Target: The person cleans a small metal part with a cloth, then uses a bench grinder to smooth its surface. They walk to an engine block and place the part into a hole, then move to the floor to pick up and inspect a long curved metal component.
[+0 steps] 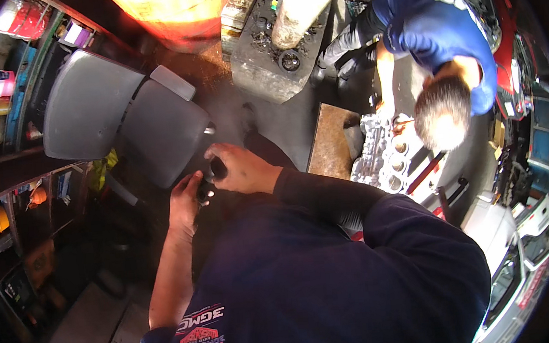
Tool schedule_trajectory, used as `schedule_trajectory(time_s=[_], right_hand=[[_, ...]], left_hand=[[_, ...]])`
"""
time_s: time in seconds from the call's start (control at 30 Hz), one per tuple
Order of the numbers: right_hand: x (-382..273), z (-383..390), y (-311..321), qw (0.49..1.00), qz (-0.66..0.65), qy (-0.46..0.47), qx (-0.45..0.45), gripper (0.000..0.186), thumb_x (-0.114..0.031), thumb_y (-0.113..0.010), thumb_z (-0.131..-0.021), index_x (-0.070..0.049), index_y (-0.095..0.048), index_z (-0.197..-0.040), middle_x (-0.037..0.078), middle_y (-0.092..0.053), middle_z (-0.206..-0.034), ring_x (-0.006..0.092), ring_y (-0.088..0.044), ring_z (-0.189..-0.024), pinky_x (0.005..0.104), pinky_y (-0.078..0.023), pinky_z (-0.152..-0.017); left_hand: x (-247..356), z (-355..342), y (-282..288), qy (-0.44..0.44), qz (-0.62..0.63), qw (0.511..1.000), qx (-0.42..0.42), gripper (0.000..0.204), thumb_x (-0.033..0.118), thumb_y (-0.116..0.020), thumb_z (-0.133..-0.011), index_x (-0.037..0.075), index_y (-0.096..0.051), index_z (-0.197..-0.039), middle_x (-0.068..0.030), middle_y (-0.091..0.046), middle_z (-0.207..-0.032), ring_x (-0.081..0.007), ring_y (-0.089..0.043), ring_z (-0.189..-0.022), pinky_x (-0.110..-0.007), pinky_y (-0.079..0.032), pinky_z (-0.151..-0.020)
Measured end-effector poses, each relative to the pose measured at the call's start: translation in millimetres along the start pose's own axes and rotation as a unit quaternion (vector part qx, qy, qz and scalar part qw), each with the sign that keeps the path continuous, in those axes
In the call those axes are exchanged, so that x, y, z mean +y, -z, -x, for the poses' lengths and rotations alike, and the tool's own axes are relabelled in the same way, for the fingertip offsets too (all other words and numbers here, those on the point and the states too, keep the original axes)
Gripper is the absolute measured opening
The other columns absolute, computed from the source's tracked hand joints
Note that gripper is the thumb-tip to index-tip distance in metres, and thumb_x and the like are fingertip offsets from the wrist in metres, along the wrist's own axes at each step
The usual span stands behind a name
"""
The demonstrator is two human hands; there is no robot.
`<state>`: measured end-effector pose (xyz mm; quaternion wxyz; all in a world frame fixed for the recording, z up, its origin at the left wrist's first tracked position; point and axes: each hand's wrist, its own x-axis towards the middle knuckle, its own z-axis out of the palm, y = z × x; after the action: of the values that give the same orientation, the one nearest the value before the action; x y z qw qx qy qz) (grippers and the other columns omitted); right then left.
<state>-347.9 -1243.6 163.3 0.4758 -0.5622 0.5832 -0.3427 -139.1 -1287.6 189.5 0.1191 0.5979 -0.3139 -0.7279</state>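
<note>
- Head view: your left hand and right hand meet in front of your chest, both closed around a small dark part; what kind of part it is cannot be made out.
- Your left fingers curl under the part, and your right hand wraps over its top.
- Just beyond your hands stands a grey plastic chair on a dark, stained concrete floor.
- To your left, cluttered shelves hold bottles and containers.
- Ahead stands a grimy metal workbench strewn with small round parts.
- To your right, a person in a blue shirt bends over an engine cylinder head, beside a brown board.
</note>
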Motion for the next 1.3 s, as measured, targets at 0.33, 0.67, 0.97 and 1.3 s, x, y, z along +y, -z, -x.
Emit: schedule_trajectory(time_s=[0.33, 0.67, 0.97, 1.3], right_hand=[[21.1, -118.5, 94.9, 0.999, -0.026, -0.041, -0.001, 0.039, -0.021, -0.083, -0.087, 0.001, -0.068, -0.115, 0.022, -0.074, -0.108, 0.0369, -0.074, -0.105, 0.0438, -0.058, -0.091], [56.0, -168.9, 155.0, 0.868, -0.379, -0.32, 0.018, 0.023, -0.025, -0.062, -0.105, -0.008, -0.069, -0.119, 0.003, -0.071, -0.111, 0.0142, -0.066, -0.104, 0.0311, -0.054, -0.09], [82.2, -176.7, 205.5, 0.711, -0.567, -0.375, 0.18, 0.037, -0.037, -0.072, -0.105, -0.012, -0.066, -0.132, 0.001, -0.069, -0.123, 0.017, -0.068, -0.107, 0.0356, -0.057, -0.092], [122.1, -87.8, 168.6, 0.625, -0.411, -0.572, 0.336, 0.046, -0.034, -0.09, -0.09, -0.004, -0.068, -0.118, 0.008, -0.072, -0.097, 0.017, -0.07, -0.083, 0.0339, -0.06, -0.074]], left_hand=[[104.8, -71.0, -69.8, -0.08, -0.081, 0.991, 0.069, 0.043, 0.027, -0.071, -0.104, 0.003, -0.071, -0.139, -0.004, -0.074, -0.107, -0.0096, -0.067, -0.087, -0.029, -0.056, -0.072], [147.9, -164.9, -85.7, -0.165, -0.159, 0.973, 0.002, 0.04, 0.016, -0.063, -0.103, -0.003, -0.062, -0.138, -0.0195, -0.064, -0.132, -0.0309, -0.068, -0.116, -0.04, -0.053, -0.104], [218.0, -254.1, -173.3, -0.236, -0.235, 0.899, -0.284, 0.071, 0.01, -0.066, -0.1, -0.001, -0.032, -0.162, -0.028, -0.053, -0.152, -0.042, -0.055, -0.143, -0.047, -0.046, -0.117], [276.6, -511.9, -327.1, -0.522, -0.525, 0.641, -0.204, 0.047, 0.037, -0.063, -0.105, 0.001, -0.065, -0.135, -0.0253, -0.065, -0.139, -0.0447, -0.061, -0.13, -0.049, -0.052, -0.109]])
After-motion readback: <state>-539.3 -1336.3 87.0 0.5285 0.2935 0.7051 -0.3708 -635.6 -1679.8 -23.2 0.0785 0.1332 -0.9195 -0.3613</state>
